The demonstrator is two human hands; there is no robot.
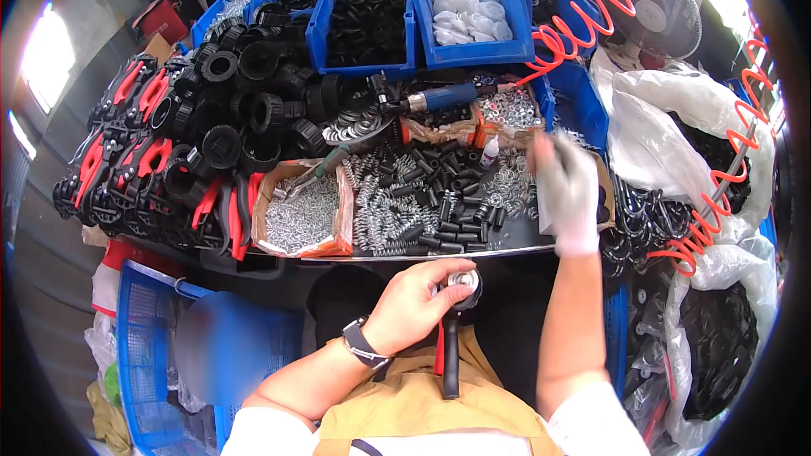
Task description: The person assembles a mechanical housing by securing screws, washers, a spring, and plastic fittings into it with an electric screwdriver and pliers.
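From the head view, the left hand (414,300) is closing its grip around the round metal-capped head of a black-and-red clamp part (452,329), which is standing upright just below the table (507,245) edge. The gloved right hand (568,190) is reaching over springs (389,211) and black sleeves (460,224); blurred, its grip cannot be told.

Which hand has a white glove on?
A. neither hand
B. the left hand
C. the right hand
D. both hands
C: the right hand wears a white glove as it reaches over the tray of springs, while the left hand is bare and grips a black and red part.
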